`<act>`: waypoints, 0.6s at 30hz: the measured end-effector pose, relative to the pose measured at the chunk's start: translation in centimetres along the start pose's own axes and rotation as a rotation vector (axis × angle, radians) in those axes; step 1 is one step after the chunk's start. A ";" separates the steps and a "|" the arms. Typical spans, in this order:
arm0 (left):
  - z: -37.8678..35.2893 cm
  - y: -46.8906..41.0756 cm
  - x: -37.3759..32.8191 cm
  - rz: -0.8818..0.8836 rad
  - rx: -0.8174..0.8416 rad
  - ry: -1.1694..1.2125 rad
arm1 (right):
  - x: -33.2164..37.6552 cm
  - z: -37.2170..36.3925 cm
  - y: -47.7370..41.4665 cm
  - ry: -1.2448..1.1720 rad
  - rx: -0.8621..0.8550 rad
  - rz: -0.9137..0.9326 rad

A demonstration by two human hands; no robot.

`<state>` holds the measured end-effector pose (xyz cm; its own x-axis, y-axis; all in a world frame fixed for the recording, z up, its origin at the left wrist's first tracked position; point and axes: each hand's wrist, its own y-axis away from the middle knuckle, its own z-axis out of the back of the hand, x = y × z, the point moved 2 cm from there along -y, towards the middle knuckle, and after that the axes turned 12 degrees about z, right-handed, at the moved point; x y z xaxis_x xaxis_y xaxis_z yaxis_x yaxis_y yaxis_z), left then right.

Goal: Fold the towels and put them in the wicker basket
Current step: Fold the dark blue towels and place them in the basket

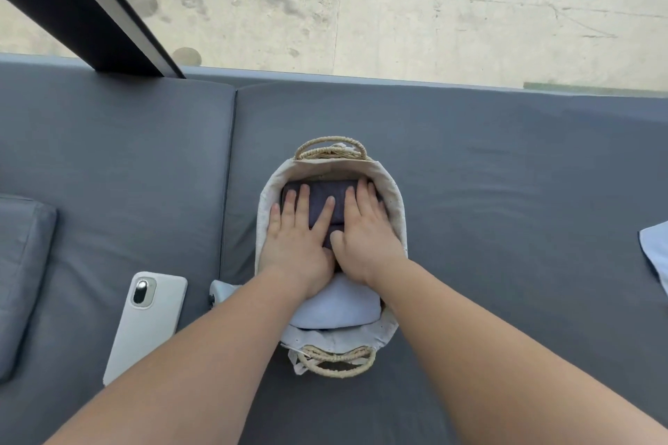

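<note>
The wicker basket (pixel 395 199), lined with pale cloth and with a woven handle at each end, stands on the grey cushion in the middle. A folded dark grey towel (pixel 321 200) fills its far half and a folded light blue towel (pixel 339 307) its near half. My left hand (pixel 298 238) and my right hand (pixel 367 238) lie flat, side by side, palms down on the dark towel with fingers spread, holding nothing. Another light blue towel (pixel 656 256) lies at the right edge, mostly out of frame.
A white phone (pixel 146 325) lies face down left of the basket. A grey pillow (pixel 21 275) sits at the far left. Beyond the cushion's (pixel 506 173) back edge are a dark railing post (pixel 90 11) and a concrete floor far below.
</note>
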<state>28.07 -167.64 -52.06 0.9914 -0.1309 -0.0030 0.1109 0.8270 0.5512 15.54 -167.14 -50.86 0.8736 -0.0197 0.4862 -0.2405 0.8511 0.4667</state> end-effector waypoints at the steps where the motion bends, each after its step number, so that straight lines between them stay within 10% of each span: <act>1: -0.3 0.1 -0.1 0.017 -0.002 -0.002 | -0.1 -0.1 -0.3 -0.074 0.002 -0.032; 18: -2.3 -1.8 -1.0 0.063 0.031 -0.004 | -1.2 -2.7 -2.3 -0.160 0.122 -0.178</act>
<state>27.06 -167.79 -54.94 0.9960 -0.0814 0.0359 0.0460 0.8166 0.5754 16.25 -167.64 -54.53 0.8308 -0.2544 0.4951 -0.1471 0.7575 0.6361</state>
